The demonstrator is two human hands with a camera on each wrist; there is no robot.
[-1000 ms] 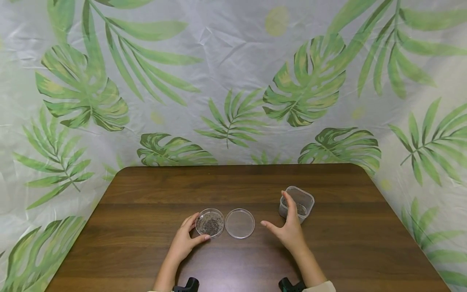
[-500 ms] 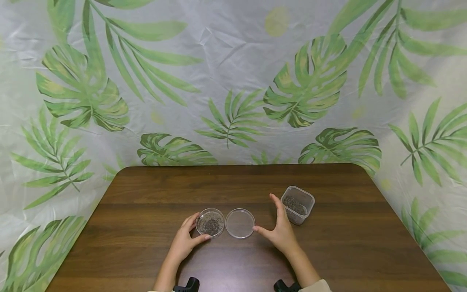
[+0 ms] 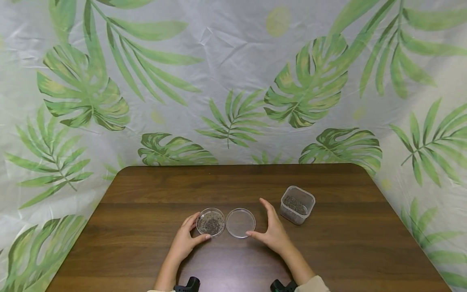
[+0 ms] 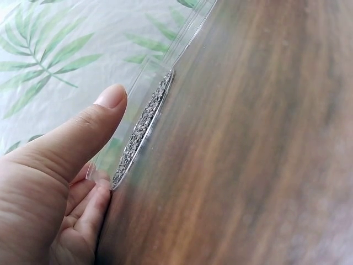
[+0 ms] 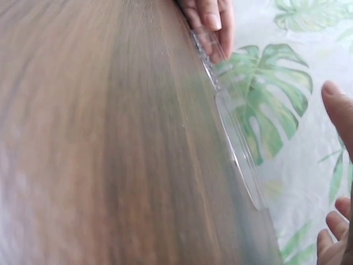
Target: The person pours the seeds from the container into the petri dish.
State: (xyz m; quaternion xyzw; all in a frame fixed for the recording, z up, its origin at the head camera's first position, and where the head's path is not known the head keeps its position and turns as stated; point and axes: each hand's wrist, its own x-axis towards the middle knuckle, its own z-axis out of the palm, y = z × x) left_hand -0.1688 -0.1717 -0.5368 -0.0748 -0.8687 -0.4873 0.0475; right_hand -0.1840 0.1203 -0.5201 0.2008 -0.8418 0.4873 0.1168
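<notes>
My left hand [image 3: 183, 242] holds the edge of a clear round petri dish [image 3: 216, 213], thumb at the near side and fingers around the far left. Dark, coarse grains [image 4: 142, 124] lie in a layer across the dish's bottom. Right beside it on the table sits a second clear round dish or lid [image 3: 240, 222] with nothing in it. Close to that one's right side is my right hand [image 3: 274, 234], thumb and fingers spread wide. Its thumb tip overlaps the rim in the head view, while the right wrist view shows the thumb [image 5: 337, 107] apart from it.
A clear square plastic tub [image 3: 309, 199], partly filled with similar dark grains, stands to the right behind my right hand. The dark wooden table [image 3: 146, 190] ends at a leaf-patterned cloth [image 3: 233, 81] at the back.
My right hand has moved left and toward me, from beside the square tub to the bare dish's edge, uncovering the tub. My left hand stays on the grain-filled petri dish.
</notes>
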